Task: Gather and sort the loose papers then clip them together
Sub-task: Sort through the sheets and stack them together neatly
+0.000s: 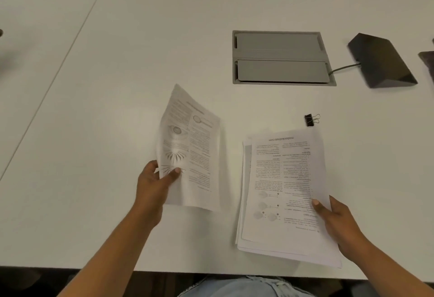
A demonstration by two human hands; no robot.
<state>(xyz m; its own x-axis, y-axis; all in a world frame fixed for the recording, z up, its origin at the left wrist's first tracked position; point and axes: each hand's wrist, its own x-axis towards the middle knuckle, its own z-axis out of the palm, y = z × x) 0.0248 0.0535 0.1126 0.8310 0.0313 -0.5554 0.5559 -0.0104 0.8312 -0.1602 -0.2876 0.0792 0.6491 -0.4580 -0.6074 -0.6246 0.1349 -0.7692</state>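
My left hand pinches a single printed sheet by its lower left corner; the sheet is lifted and tilted above the white table, blurred by motion. To the right lies a loosely stacked pile of printed papers, its text upside down to me. My right hand grips the pile's lower right edge, thumb on top. A black binder clip with silver handles lies on the table just beyond the pile's far right corner, untouched.
A grey recessed cable hatch is set into the white table beyond the papers. A dark wedge-shaped device with a cable sits at the far right. The table's front edge runs close to my lap.
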